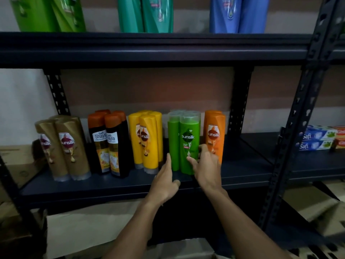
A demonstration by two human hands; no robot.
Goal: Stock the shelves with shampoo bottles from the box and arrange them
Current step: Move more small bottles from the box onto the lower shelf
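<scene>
We face a dark metal shelving rack (130, 186) whose middle shelf carries upright groups of shampoo bottles. Between the yellow plastic bottles (149, 146) and the orange plastic bottles (216, 131) stands the cluster of green plastic Sunsilk bottles (173, 135), near the shelf's front edge. Our hands are apart, one on either side of it. Our right hand (208, 167) pinches the front green bottle (188, 136) low down with thumb and fingers, and our left hand (164, 182) presses a straight forefinger against the cluster's left side.

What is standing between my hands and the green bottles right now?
Nothing visible. The left hand presses the green bottles from the left; the right hand grips the front one. Yellow bottles and orange bottles only flank them.
</scene>
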